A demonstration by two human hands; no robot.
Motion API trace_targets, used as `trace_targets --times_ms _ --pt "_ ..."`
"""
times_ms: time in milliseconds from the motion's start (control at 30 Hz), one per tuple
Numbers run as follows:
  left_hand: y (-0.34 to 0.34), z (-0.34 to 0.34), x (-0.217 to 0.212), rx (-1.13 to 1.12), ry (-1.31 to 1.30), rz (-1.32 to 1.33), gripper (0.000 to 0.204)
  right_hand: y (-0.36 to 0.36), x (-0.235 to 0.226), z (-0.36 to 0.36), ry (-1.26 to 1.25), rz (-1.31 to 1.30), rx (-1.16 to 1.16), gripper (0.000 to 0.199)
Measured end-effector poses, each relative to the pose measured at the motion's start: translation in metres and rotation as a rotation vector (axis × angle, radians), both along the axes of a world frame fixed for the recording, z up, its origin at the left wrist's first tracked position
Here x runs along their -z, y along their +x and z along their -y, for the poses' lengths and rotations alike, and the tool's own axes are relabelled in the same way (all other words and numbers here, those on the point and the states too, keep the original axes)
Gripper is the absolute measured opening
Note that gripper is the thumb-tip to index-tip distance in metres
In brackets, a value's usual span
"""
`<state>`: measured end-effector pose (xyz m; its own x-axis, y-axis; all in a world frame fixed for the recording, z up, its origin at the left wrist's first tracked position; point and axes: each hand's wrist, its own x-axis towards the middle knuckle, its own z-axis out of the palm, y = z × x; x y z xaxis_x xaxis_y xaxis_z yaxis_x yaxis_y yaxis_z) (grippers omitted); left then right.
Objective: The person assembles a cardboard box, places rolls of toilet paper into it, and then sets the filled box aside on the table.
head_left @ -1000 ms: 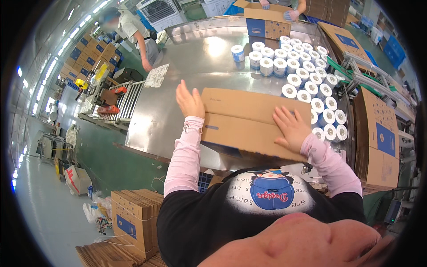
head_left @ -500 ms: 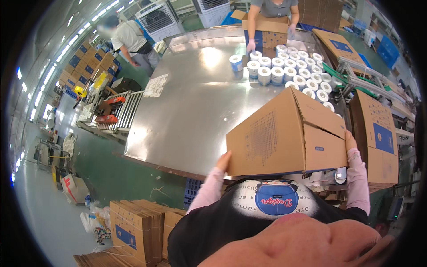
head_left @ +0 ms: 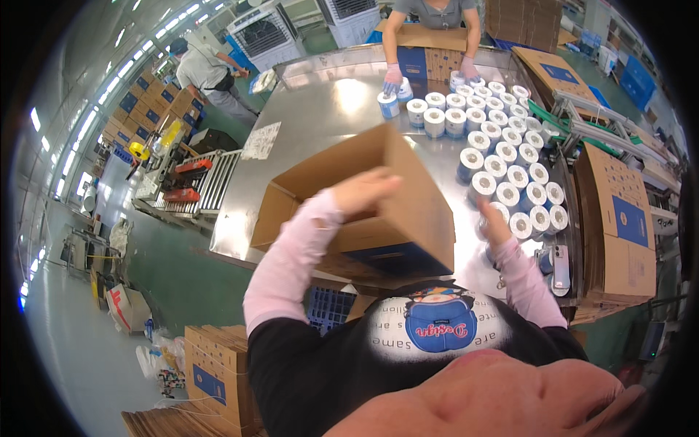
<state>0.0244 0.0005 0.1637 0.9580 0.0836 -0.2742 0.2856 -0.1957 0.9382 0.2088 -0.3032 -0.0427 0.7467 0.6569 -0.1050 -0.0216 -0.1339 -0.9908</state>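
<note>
An open cardboard box [head_left: 429,204] stands at the near edge of the metal table, its inside showing. My left hand [head_left: 370,191] is over the box's opening, fingers stretched out, holding nothing I can see. To the right of the box, my right hand [head_left: 496,224] is beside the nearest of several white rolls [head_left: 520,226] with blue-printed sides. Its fingers look extended and nothing shows in them; whether it touches a roll I cannot tell. The rolls stand upright in close rows on the table's right side.
Across the metal table [head_left: 328,135], a co-worker's gloved hands [head_left: 393,77] handle rolls by another box [head_left: 443,64]. A phone [head_left: 561,268] lies at the near right. Flattened cartons [head_left: 619,218] lean right; a roller conveyor [head_left: 218,175] adjoins the left side.
The box has moved left and turned, so its open top now shows. Both my hands have come off its sides. The co-worker's hands have shifted onto rolls; another person at left has turned.
</note>
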Motion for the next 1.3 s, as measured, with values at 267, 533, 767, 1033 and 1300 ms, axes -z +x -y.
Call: trace_targets --times_ms 267,533,767,1033,1300 --pt "0.011 -0.004 0.025 -0.275 1.512 0.078 0.065 0.027 -0.117 -0.057 -0.709 0.622 -0.034 0.062" --pt "-0.106 -0.235 0.252 -0.637 0.616 -0.232 0.067 0.07 -0.023 0.034 -0.123 0.392 -0.051 0.06" --pt "-0.087 -0.145 0.339 -0.673 -0.266 0.086 0.05 0.056 0.093 0.06 -0.351 -0.109 0.084 0.069" --pt "-0.022 -0.095 0.183 -0.388 -0.395 0.478 0.042 0.085 -0.035 0.003 0.129 0.276 0.054 0.052" --pt "0.056 -0.11 0.198 -0.561 0.209 -0.183 0.069 0.103 -0.003 -0.031 -0.574 0.416 0.35 0.07"
